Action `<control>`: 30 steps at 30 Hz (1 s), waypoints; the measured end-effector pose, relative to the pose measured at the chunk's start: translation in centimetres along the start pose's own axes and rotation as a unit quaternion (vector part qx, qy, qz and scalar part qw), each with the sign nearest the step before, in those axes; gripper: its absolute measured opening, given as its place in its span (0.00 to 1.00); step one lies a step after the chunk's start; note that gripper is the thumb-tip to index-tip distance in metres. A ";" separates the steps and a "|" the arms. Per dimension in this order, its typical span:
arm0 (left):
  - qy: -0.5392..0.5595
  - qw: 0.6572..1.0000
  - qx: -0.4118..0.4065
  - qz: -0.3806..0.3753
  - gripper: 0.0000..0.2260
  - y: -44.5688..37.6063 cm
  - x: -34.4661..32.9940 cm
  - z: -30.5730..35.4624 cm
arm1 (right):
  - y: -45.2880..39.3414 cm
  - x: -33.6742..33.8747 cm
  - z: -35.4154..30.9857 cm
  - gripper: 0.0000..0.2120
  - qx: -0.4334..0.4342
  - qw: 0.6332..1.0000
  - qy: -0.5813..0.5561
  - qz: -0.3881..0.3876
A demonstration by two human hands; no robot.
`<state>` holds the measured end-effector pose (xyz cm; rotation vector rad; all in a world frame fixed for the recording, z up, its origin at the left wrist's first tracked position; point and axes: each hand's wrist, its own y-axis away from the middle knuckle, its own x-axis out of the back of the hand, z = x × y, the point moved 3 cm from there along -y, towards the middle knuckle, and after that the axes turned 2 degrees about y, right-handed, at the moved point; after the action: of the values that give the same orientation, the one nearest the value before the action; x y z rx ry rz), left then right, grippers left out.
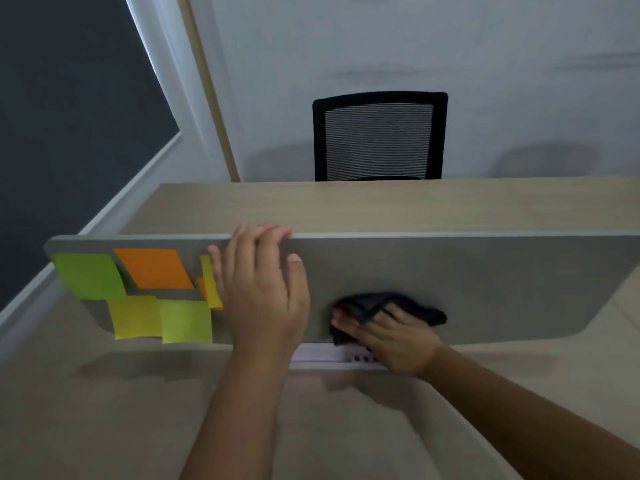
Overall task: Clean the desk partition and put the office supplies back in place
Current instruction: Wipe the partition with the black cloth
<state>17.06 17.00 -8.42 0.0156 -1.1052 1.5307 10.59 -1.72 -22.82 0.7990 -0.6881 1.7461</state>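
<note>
Left hand (258, 289) flat on partition (485, 282) (fingers over top edge); right hand (394, 337) grips dark cloth (398, 306).

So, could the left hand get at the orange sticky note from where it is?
Probably yes: the left hand rests on the partition top edge, beside the orange sticky note, with nothing between them.
</note>
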 end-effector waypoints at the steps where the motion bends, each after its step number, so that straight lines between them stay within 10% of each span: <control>1: -0.008 1.000 -0.012 -0.013 0.15 0.3 -0.5 0.9 | 1.0 -1.4 -0.8 0.27 0.064 0.994 0.014 -0.087; 4: -0.008 0.997 -0.062 -0.048 0.17 0.9 -1.8 3.6 | 2.9 -2.5 -0.4 0.27 0.122 0.981 -0.026 -0.146; 9: 0.004 0.994 -0.086 -0.063 0.18 1.3 -2.6 4.4 | 2.6 3.4 8.5 0.31 -0.151 0.955 -0.052 0.250; 12: 0.010 0.995 -0.075 -0.059 0.18 1.3 -2.7 4.2 | 3.1 3.5 10.7 0.30 -0.209 0.917 0.016 0.340; 17: 0.012 0.997 -0.072 -0.032 0.18 1.5 -3.4 4.3 | 6.5 -4.9 3.7 0.32 -0.070 0.993 -0.060 0.079; 21: 0.004 0.997 -0.071 -0.010 0.17 1.7 -4.1 4.3 | 8.5 -8.3 2.0 0.31 0.101 0.978 -0.107 -0.146; 26: 0.021 0.997 -0.071 0.012 0.17 1.7 -4.5 4.5 | 8.8 -1.2 11.4 0.31 -0.172 0.946 -0.065 0.268; 30: 0.024 0.997 -0.072 0.016 0.16 1.9 -4.7 4.4 | 9.3 -1.0 13.2 0.30 -0.271 0.893 -0.037 0.358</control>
<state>14.59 10.94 -9.82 -0.1369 -1.1791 1.4683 4.42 -15.13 -16.15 0.2140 -1.5857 1.9994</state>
